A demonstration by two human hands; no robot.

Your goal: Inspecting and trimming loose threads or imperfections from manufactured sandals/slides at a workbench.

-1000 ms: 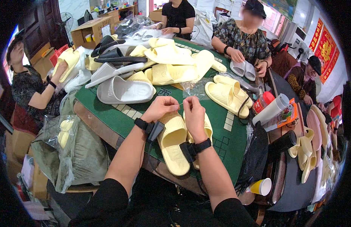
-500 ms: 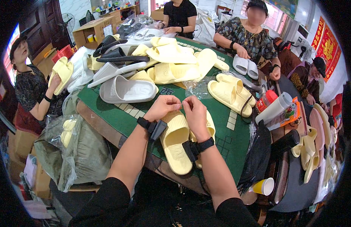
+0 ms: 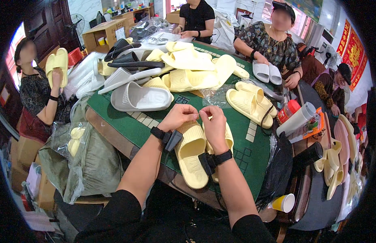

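Both my hands meet over the toe end of a pair of pale yellow slippers in front of me. The left slipper (image 3: pixel 192 172) shows its footbed toward me. Its mate, the right slipper (image 3: pixel 229 135), is mostly hidden behind my right wrist. My left hand (image 3: pixel 180 117) is closed in a pinch near the left slipper's strap. A small gap away, my right hand (image 3: pixel 214 123) pinches too, fingertips facing the left ones. Whatever thin thing they hold, if any, is too small to make out.
A heap of yellow slippers (image 3: pixel 190 79) and a grey slipper (image 3: pixel 141 97) lie on the green table mat (image 3: pixel 151 139). Another yellow pair (image 3: pixel 246 107) sits right, near a white bottle (image 3: pixel 296 118). A paper cup (image 3: pixel 283 203) stands lower right. Several co-workers surround the table.
My hands keep their pinch over the slippers, with hardly any movement. The co-worker at the left has raised a yellow pair of slippers higher. The whole view has shifted slightly.
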